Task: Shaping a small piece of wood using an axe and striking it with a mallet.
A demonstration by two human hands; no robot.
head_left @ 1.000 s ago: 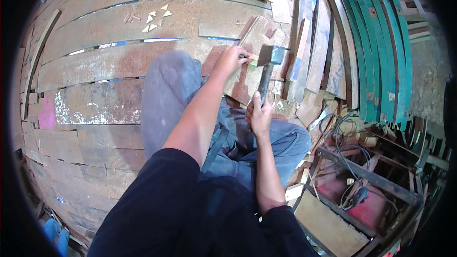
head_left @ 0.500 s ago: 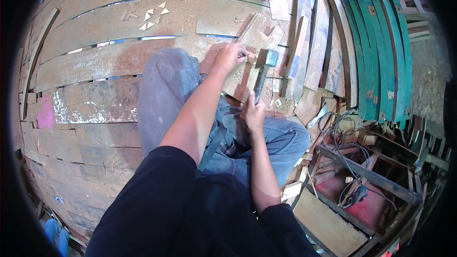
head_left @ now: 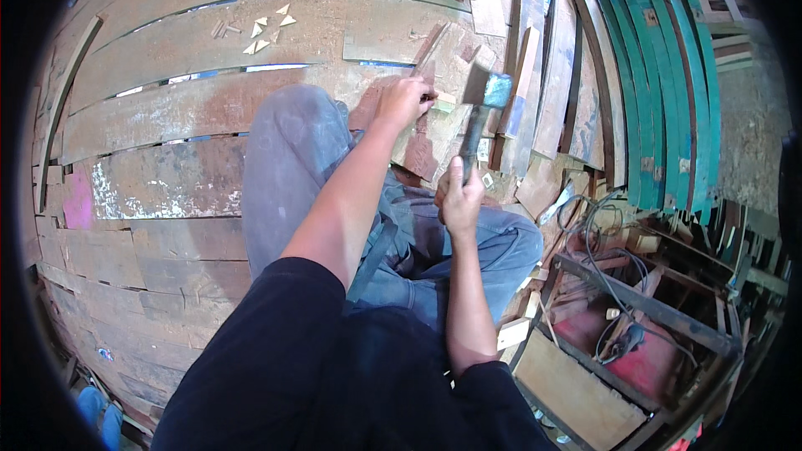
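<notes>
Dark hammer, tilted; pale block, seemingly wooden

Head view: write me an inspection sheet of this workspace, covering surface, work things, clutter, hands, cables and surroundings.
Surface: worn plank floor, with gaps and patches of white and pink.
Work things: hammer, its head right of a small wood piece in the picture.
Clutter: pale wooden triangles lie loose ahead and to the left; green slats lie side by side at right.
Hands: right hand grips the hammer handle; left hand has its fingertips at the small piece, exact grip unclear.
Cables: dark cable loops at right, over a frame.
Surroundings: blue cloth at the lower left edge.
</notes>
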